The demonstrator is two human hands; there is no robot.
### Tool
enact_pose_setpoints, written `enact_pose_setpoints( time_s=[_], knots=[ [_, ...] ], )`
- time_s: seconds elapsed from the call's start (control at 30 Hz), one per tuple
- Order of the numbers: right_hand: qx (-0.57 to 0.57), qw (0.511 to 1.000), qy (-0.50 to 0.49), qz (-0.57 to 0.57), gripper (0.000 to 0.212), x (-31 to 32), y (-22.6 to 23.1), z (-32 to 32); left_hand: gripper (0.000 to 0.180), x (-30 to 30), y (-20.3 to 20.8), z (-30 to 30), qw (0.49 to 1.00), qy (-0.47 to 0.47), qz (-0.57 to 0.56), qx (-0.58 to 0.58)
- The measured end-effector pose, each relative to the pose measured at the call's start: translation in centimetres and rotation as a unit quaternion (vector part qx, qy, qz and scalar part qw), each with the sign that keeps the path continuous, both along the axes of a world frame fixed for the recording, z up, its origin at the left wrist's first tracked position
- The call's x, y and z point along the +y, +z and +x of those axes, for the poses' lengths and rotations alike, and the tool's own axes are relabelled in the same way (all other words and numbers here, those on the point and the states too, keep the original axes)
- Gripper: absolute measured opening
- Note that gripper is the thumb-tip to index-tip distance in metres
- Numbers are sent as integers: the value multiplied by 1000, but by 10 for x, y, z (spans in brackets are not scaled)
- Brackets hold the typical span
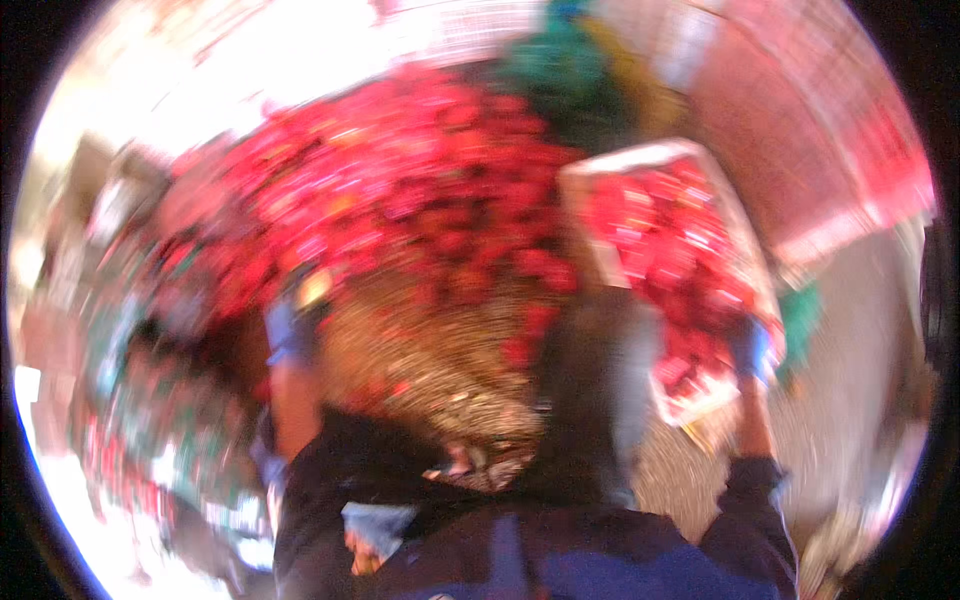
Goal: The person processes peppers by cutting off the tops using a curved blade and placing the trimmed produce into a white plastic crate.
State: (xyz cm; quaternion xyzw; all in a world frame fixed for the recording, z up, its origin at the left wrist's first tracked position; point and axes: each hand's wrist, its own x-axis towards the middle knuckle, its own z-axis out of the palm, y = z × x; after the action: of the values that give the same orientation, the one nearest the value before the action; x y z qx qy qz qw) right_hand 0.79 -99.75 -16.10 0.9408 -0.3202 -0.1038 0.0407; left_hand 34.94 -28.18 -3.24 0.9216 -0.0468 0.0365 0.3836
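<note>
Motion smears this view. My left hand [298, 315], in a dark glove with a blue cuff, is over the near left side of a large heap of red, rounded produce [390, 170], whose exact kind is blurred. A small yellowish patch [314, 288] shows at that hand, too smeared to name. My right hand [752, 345], also blue at the cuff, reaches to the right side of a pale crate [637, 157] filled with more of the red produce. Whether it grips the crate or a piece inside is unclear. The fingers of both hands are blurred.
Between my legs lies brownish, littered ground [430, 350]. A green bundle [565, 75] stands behind the crate. Large reddish stacked crates [790, 130] rise at the far right. Blurred green and red sacks or netting [170, 420] line the left.
</note>
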Motion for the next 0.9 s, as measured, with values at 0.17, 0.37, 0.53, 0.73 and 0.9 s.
enact_pose_setpoints(
  time_s=[0.17,0.37,0.53,0.73,0.9],
  knots=[
    [-81,966,223,-101,62,-147,-87,-87,36,17,54,-30,820,8,-570,51],
    [-111,986,-37,117,40,-38,-71,-30,24,134,118,-201,980,112,-114,-115],
    [-417,837,-43,352,21,-71,-18,-48,23,246,27,-363,982,100,130,98],
    [-481,798,-148,332,33,-28,46,5,39,275,-5,-432,926,200,259,190],
    [-544,632,-62,548,39,67,160,145,31,222,44,-201,980,174,-96,-16]
  ],
)
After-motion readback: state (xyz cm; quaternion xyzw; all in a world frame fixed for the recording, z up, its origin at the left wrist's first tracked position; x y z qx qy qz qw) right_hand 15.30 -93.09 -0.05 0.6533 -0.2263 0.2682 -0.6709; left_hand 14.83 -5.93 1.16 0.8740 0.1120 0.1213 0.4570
